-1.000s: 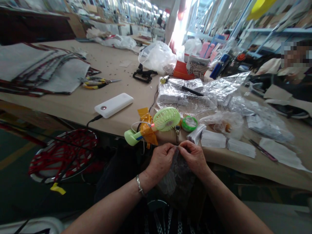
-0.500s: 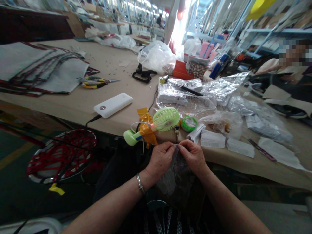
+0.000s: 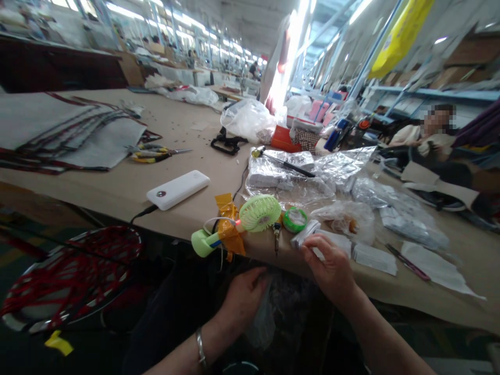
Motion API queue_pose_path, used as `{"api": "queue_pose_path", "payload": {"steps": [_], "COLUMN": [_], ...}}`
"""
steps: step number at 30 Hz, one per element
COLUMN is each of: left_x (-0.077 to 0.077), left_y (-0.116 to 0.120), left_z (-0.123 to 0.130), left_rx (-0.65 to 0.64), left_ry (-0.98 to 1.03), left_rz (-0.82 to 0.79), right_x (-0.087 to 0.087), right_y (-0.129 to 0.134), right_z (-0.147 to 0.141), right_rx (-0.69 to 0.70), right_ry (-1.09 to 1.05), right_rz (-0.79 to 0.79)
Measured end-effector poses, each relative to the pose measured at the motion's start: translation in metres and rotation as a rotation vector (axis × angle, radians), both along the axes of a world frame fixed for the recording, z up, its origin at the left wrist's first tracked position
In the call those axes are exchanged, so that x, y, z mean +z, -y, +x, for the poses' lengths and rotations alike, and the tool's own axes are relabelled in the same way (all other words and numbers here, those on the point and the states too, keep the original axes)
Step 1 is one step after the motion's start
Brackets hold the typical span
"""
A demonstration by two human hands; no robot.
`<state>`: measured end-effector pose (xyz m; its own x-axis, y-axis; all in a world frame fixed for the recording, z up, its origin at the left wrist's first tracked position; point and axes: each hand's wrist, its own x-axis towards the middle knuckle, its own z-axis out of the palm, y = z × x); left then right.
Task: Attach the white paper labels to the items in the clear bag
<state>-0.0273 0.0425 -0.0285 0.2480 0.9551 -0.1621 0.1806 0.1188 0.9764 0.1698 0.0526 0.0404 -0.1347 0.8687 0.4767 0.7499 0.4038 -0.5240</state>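
Two bare hands, well apart, both nearer the wearer than the light-green fan (image 3: 260,213). Left hand (image 3: 242,297) low down, below the fan and slightly left of it, fingers curled in, right beside a clear plastic bag (image 3: 262,320) hanging in shadow straight below the fan. Too dark to tell whether pinching the plastic. Right hand (image 3: 330,265) to the lower right of the fan, fingers bent, thumb and forefinger tips close together at a stack of white paper slips (image 3: 307,232), also right of the fan. Cannot tell whether pinching a slip or merely touching.

Around the fan: orange tape (image 3: 230,229) wrapped on its handle; green roll (image 3: 296,220) just to its right; small metal tool (image 3: 277,239) at its lower right. Beyond the fan, clear-wrapped white bundles (image 3: 269,174), brass-headed hammer (image 3: 287,163) lying across. Left of the fan, white power bank (image 3: 178,190), dark cable plugged in. Farther left and beyond the fan, yellow-handled pliers (image 3: 150,153). Far right beyond the fan, a co-worker (image 3: 425,133).
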Motion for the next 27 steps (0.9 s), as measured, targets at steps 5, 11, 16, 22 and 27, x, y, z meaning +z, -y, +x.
{"api": "queue_pose_path", "payload": {"steps": [5, 11, 16, 22, 27], "left_x": [-0.013, -0.011, -0.013, -0.014, -0.01], "left_y": [0.0, 0.008, 0.01, 0.013, 0.018], "left_z": [-0.003, -0.001, 0.001, 0.008, 0.016], "left_rx": [0.001, -0.094, -0.163, -0.205, -0.208], "left_ry": [-0.135, -0.276, -0.317, -0.271, -0.185], "left_rz": [-0.037, -0.011, -0.023, -0.024, -0.046], "right_x": [0.008, -0.002, -0.005, -0.031, -0.053], "right_y": [-0.043, -0.055, -0.034, 0.009, 0.022], "right_z": [0.008, 0.01, 0.033, 0.037, 0.023], "right_rx": [-0.12, -0.168, -0.147, -0.128, -0.168], "right_ry": [0.402, 0.475, 0.158, 0.273, 0.445], "right_rz": [0.104, 0.035, 0.177, 0.164, 0.181]}}
